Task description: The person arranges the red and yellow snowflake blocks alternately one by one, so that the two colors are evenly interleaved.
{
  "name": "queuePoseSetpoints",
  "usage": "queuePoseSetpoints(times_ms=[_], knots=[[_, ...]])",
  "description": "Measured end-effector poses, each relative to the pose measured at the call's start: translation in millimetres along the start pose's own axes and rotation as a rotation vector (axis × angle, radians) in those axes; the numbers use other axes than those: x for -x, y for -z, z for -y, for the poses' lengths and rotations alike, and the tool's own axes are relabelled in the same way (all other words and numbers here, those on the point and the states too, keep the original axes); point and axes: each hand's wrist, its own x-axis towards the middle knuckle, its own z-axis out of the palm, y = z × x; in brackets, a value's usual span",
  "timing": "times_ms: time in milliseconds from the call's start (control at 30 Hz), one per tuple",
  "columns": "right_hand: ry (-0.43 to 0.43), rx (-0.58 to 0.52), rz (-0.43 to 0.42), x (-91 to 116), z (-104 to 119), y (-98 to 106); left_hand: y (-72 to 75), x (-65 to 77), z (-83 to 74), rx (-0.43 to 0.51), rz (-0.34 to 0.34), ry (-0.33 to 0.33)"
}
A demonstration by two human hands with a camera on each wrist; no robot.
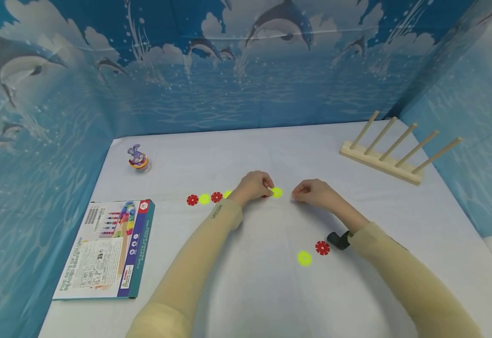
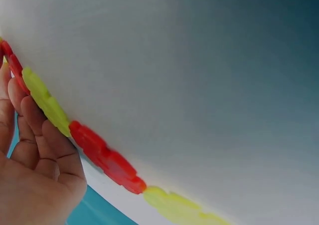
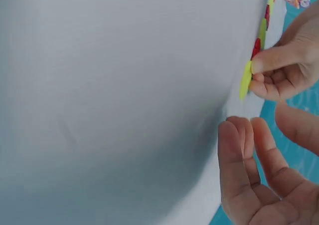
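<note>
A row of alternating red and yellow flower-edged discs lies across the table, starting at the left with a red disc (image 1: 193, 200). My left hand (image 1: 253, 186) is at the row's right end. Its thumb and finger pinch the edge of the last yellow disc (image 3: 245, 80), beside a red disc (image 3: 256, 47). Part of the row is hidden behind this hand and sleeve in the head view. Just right of the end disc is my right hand (image 1: 314, 193), fingers loosely bent and thumb apart, holding nothing. Nearer me lie a loose red disc (image 1: 322, 248) and a loose yellow disc (image 1: 304, 258).
A wooden base with several upright pegs (image 1: 381, 162) stands at the back right. On the left lies a printed toy box (image 1: 106, 249), with a small purple rabbit figure (image 1: 138, 157) behind it. Dolphin-print curtains (image 1: 246, 94) border the table.
</note>
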Motion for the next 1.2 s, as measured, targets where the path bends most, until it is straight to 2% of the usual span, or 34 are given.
queuePoseSetpoints(times_ms=[167,333,533,767,1033,1200], knots=[[0.058,-0.011,0.044,27.9,-17.2,4.4,-1.8,-0.5,0.4,0.005,0.0,0.008],[0.1,-0.026,0.084,58.0,-31.6,0.0,-1.5,0.4,-0.9,0.008,0.004,0.017],[0.053,-0.027,0.101,83.8,-41.2,-10.6,-0.7,0.5,-1.6,0.006,0.006,0.018],[0.052,-0.038,0.08,95.5,-47.3,-22.1,-0.3,0.4,-1.0,0.01,0.007,0.021],[0.132,0.059,0.001,99.5,-48.4,-38.8,-0.1,0.1,-0.4,0.001,0.008,0.011],[0.126,0.068,-0.019,101.3,-46.2,-41.6,0.2,0.8,-0.4,0.001,0.01,0.012]])
